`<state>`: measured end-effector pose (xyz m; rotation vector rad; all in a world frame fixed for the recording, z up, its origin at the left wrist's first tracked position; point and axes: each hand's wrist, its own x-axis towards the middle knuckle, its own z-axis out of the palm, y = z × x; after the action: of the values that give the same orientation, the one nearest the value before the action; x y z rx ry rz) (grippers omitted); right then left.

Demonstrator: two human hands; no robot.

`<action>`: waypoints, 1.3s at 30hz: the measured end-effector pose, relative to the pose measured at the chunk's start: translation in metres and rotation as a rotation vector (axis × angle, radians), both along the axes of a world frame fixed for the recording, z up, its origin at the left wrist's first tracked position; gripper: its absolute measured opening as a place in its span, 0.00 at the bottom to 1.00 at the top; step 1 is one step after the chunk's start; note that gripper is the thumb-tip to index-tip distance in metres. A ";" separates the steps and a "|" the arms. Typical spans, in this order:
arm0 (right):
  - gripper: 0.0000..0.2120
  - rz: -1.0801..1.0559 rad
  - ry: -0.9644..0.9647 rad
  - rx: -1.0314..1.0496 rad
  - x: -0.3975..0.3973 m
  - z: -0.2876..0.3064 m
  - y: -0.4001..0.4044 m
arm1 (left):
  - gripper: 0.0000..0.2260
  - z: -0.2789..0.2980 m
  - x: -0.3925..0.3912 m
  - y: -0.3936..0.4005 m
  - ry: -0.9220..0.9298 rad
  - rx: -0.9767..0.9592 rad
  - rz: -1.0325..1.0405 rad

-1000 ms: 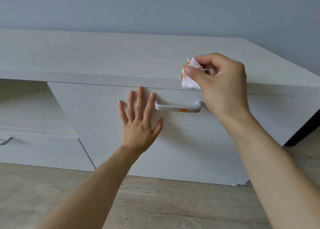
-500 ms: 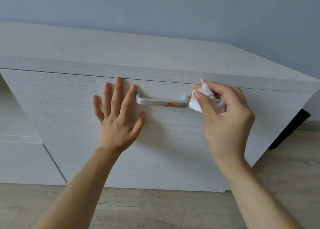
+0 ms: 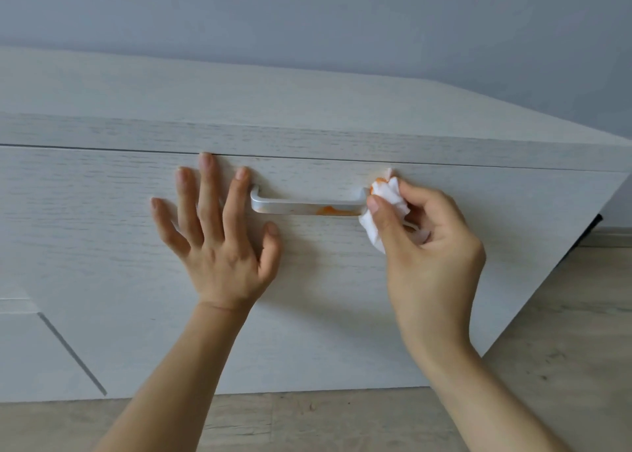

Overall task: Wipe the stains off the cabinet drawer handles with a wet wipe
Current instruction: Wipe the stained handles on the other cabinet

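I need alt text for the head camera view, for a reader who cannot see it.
A right hand presses a crumpled wet wipe against the right end of a silver drawer handle bearing an orange stain. The left hand lies flat on the drawer front.

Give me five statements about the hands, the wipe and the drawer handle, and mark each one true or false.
1. The left hand lies flat on the drawer front with fingers spread. True.
2. The right hand holds a crumpled wet wipe. True.
3. The wipe is at the left end of the handle. False: it is at the right end.
4. The handle is free of stains. False: an orange stain shows on the bar, right of its middle.
5. The left hand grips the handle. False: it rests on the drawer front beside the handle's left end.
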<state>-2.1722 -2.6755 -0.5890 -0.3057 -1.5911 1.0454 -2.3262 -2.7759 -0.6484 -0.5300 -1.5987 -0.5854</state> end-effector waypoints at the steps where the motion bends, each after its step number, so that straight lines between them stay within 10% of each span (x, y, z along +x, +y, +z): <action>1: 0.07 0.043 0.001 -0.022 0.001 -0.002 -0.001 | 0.24 0.000 0.000 0.001 0.006 0.005 0.002; 39: 0.09 0.168 0.157 -0.112 0.002 0.002 -0.008 | 0.25 -0.001 0.002 0.001 0.007 0.016 0.002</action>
<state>-2.1703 -2.6834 -0.5865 -0.1623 -1.4385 1.2601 -2.3246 -2.7745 -0.6493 -0.5178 -1.5867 -0.5941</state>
